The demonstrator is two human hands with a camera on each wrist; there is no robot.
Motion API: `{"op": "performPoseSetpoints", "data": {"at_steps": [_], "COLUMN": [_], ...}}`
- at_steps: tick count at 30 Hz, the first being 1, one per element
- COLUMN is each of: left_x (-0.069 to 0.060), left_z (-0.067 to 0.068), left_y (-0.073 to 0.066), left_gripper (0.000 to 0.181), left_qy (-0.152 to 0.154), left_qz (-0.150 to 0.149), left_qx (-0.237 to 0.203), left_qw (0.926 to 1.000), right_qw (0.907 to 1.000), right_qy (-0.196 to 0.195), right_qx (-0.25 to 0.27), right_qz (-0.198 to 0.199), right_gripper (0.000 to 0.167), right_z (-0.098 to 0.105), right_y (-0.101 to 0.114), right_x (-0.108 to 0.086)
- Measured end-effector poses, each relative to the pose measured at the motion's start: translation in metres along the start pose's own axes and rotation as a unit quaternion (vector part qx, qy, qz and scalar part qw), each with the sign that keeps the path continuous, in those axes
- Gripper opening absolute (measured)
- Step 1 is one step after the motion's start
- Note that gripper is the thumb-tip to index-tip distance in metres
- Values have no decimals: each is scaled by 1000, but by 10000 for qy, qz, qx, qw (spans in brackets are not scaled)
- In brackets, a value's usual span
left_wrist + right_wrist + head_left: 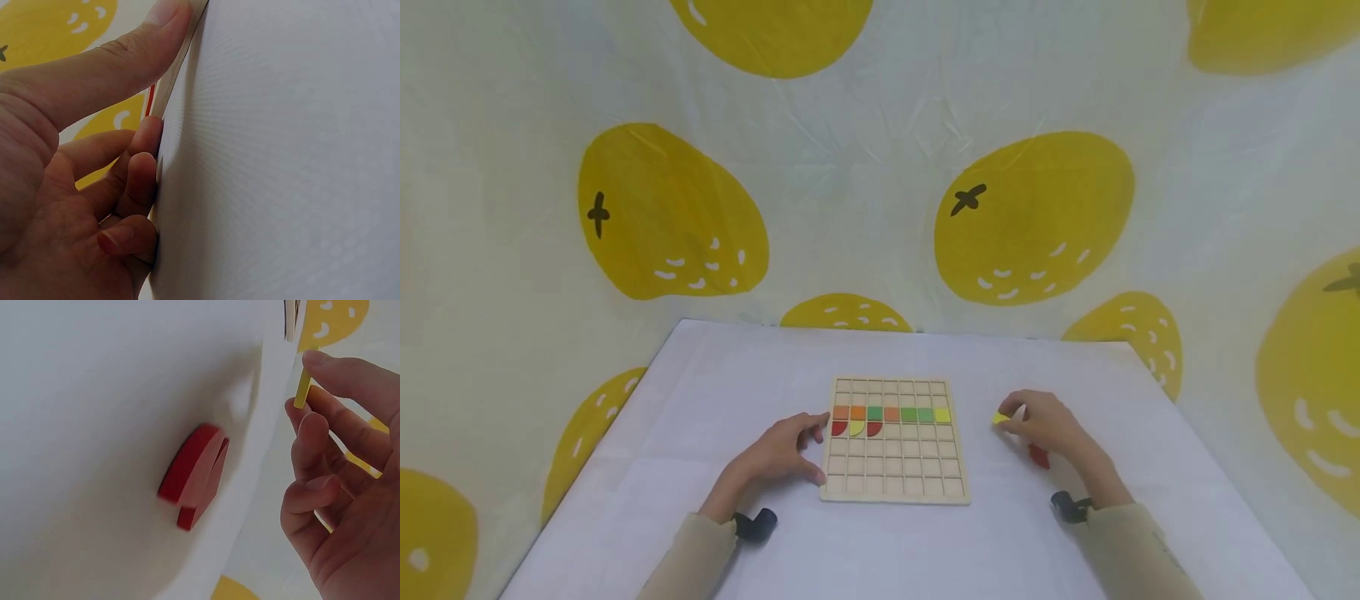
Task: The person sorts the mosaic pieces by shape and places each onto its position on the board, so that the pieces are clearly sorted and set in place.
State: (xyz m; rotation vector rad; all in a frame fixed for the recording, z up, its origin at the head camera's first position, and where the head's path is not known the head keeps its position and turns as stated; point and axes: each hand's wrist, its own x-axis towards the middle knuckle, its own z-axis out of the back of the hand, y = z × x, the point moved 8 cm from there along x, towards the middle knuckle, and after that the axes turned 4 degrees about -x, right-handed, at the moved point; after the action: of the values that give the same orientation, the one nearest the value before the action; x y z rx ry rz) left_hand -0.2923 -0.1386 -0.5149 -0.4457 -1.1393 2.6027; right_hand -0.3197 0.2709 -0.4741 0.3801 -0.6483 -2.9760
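A wooden grid board [925, 483] lies flat on the table. One of its rows is filled with orange, green and yellow squares [891, 413]. Below them sit a yellow quarter-round tile [857, 427] and two red ones, the second red tile [874, 428] being third from the left. My left hand [781, 450] rests at the board's left edge, thumb and index finger spread and touching it. To the right of the board, my right hand [1041, 421] pinches a yellow tile [302, 387] between thumb and fingers. Beneath that hand lie two red tiles [192, 465], close together.
The table [760, 358] is covered in a white cloth. Behind it hangs a pale backdrop [850, 208] with large yellow fruit prints. Each wrist wears a black camera mount, such as the left mount [757, 525].
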Motion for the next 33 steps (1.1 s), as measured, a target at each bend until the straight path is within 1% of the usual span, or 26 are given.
{"op": "performPoseSetpoints", "data": {"at_steps": [5, 8, 11, 15, 22, 26, 29, 33], "left_x": [-1, -1, 0, 0, -1, -1, -1, 0], "left_z": [-1, -1, -1, -1, -1, -1, -1, 0], "left_y": [0, -1, -2, -1, 0, -1, -1, -1], "left_gripper": [106, 106, 106, 106, 106, 106, 106, 106], "left_qy": [14, 5, -4, -4, -10, 0, 8, 3], "left_qz": [-2, 16, 23, 47, 69, 41, -5, -25], "left_qx": [7, -48, -106, -62, -45, -37, -22, -19], "left_qw": [10000, 10000, 9999, 10000, 10000, 10000, 10000, 10000], "right_qw": [9993, 9989, 9987, 9983, 9956, 9951, 9930, 9861], "right_qy": [-125, -123, -114, -129, -221, -164, -158, -196], "right_qx": [-235, -302, -319, -317, -362, -409, -490, -617], "right_qz": [251, 341, 379, 467, 830, 885, 1067, 1529], "right_gripper": [25, 26, 26, 24, 20, 19, 20, 21], "right_z": [-3, -5, -6, -8, -6, -9, -11, -13], "right_y": [13, 19, 25, 33, 53, 62, 69, 84], "right_x": [3, 5, 6, 9, 12, 16, 19, 20]}}
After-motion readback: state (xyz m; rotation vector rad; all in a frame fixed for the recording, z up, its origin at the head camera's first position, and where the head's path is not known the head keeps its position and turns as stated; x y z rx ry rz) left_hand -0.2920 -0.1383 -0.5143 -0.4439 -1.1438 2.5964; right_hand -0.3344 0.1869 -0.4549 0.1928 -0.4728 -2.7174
